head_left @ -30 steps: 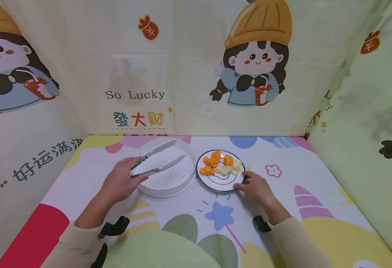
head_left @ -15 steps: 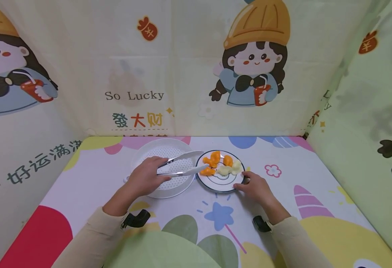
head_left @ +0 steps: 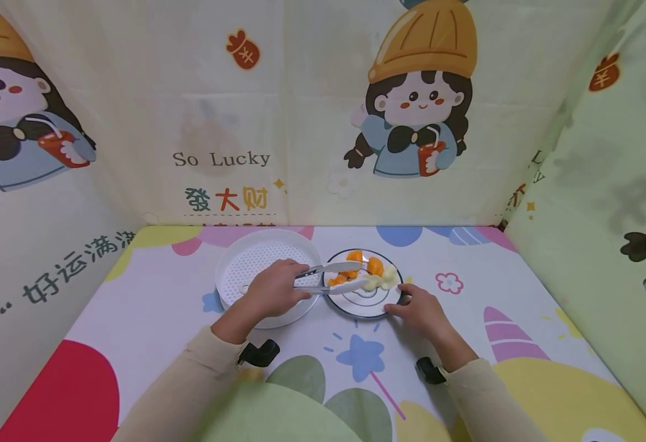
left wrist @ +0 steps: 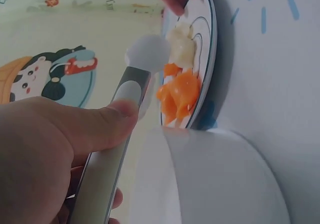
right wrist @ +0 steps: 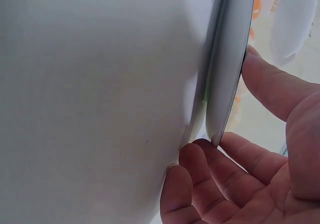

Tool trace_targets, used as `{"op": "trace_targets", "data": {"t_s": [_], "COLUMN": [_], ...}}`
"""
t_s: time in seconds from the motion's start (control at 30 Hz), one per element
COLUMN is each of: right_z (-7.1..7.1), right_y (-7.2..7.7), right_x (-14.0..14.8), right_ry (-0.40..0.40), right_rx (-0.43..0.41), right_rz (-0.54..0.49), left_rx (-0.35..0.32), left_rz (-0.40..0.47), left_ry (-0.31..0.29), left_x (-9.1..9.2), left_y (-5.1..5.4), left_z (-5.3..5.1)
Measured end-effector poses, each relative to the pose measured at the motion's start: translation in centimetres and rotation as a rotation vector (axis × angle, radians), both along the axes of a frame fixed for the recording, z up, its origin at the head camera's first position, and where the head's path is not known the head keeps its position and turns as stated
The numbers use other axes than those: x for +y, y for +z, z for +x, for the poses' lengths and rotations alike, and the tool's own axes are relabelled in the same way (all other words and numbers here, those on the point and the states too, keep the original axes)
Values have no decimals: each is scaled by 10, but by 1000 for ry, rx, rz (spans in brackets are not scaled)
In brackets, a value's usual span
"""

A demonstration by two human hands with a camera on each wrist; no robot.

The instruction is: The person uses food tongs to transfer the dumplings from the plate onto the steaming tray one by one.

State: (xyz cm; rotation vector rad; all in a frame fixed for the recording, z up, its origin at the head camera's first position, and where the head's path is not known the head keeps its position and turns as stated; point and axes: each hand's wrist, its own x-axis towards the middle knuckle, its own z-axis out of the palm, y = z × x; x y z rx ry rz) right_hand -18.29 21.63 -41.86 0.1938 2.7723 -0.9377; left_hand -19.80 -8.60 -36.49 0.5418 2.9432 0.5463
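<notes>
My left hand [head_left: 275, 287] grips a pair of tongs [head_left: 323, 288] by the handles. The two pale tips of the tongs are spread apart above the left part of a white plate [head_left: 364, 308] with a dark blue rim. On that plate lie several orange pieces [head_left: 375, 266] and pale yellowish pieces [head_left: 389, 277]. The thumb and fingers of my right hand [head_left: 419, 307] hold the plate at its right edge; the right wrist view has the thumb on the rim and fingertips at its underside [right wrist: 227, 68]. In the left wrist view the tongs [left wrist: 112, 154] partly cover the plate.
A round white steamer tray [head_left: 245, 258] with a perforated bottom stands left of the plate, close to it, partly under my left hand. A patterned cloth [head_left: 466, 331] covers the table. Printed curtains [head_left: 311, 123] hang behind and at both sides.
My left hand has moved right with the tongs, from over the white steamer tray to over the plate. My right hand has stayed at the plate's edge.
</notes>
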Motion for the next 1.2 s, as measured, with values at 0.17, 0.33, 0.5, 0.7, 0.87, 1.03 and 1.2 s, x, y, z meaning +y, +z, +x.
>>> {"op": "trace_targets", "data": {"t_s": [0.17,0.33,0.5,0.7,0.87,1.03,1.2], "right_z": [1,2,1,1,1,0,1], "right_y": [0,-2,-2,-1,-1,-1,0], "right_x": [0,0,0,0,0,0,0], "right_ry": [-1,2,-1,-1,7,8,7], "right_rx": [2,7,6,3,9,21,21], "right_rz": [-5,2,-2,-3,5,7,10], "left_rx": [-3,22,13,-8,-6,12,46], "left_rz": [-24,-47,-47,-15,3,41,72], "left_ry": [-2,-7,6,29,32,45,72], "left_x": [13,20,23,24,22,15,-1], "left_y": [-3,-5,-7,-8,-5,3,14], "left_z": [-2,-3,-4,-4,-3,2,7]}}
